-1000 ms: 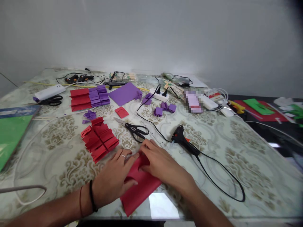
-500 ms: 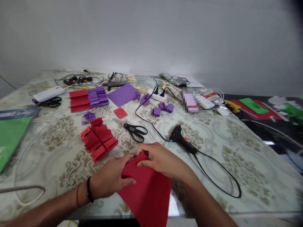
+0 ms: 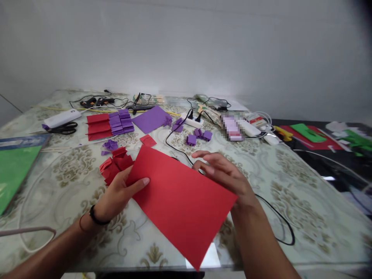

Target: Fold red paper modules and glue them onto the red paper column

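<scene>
A flat red sheet [image 3: 180, 201] is tilted above the front of the table, held at its left edge between the thumb and fingers of my left hand [image 3: 119, 193]. My right hand [image 3: 225, 174] is beside the sheet's upper right edge, fingers apart and curved, with nothing visible between them. Behind my left hand lie folded red pieces [image 3: 112, 168], partly covered by the sheet. A small red square [image 3: 148, 140] rests just beyond the sheet's top corner. The scissors and the near glue gun are mostly hidden behind the sheet and my right hand.
Pleated red strips [image 3: 99, 127], pleated purple strips [image 3: 121, 121], a purple sheet [image 3: 151, 119] and purple cubes [image 3: 191, 140] lie farther back. A power strip [image 3: 192, 121] stands behind them. Black cable loops at right; a green packet [image 3: 17, 166] lies at left.
The red sheet has been raised and turned, now showing its whole face. My left hand has shifted left and up with it; my right hand has let go and moved up and right.
</scene>
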`<action>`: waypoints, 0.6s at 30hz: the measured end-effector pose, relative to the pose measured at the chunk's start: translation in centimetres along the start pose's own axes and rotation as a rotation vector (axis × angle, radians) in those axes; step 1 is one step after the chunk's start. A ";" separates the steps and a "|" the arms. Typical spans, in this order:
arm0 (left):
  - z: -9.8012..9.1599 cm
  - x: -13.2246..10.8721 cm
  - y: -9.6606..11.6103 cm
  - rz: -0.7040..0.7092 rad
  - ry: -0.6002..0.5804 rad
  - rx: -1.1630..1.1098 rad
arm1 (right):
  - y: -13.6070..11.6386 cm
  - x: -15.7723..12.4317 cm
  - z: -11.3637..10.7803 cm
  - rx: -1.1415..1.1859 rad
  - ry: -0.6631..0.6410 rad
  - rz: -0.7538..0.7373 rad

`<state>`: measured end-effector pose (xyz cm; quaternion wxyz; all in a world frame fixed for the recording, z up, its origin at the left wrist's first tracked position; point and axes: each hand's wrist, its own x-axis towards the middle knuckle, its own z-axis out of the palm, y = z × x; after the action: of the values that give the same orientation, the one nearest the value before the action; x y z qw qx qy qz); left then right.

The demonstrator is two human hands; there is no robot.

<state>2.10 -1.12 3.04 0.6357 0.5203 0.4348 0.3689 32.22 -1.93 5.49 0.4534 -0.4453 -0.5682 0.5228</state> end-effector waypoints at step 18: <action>1.0 0.0 -0.3 0.036 -0.076 0.280 | -1.2 0.5 0.6 -0.201 -0.431 -0.067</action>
<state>3.00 -1.51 2.85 0.5663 0.6252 0.4482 0.2961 31.51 -1.64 6.74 0.2922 -0.3471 -0.7154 0.5314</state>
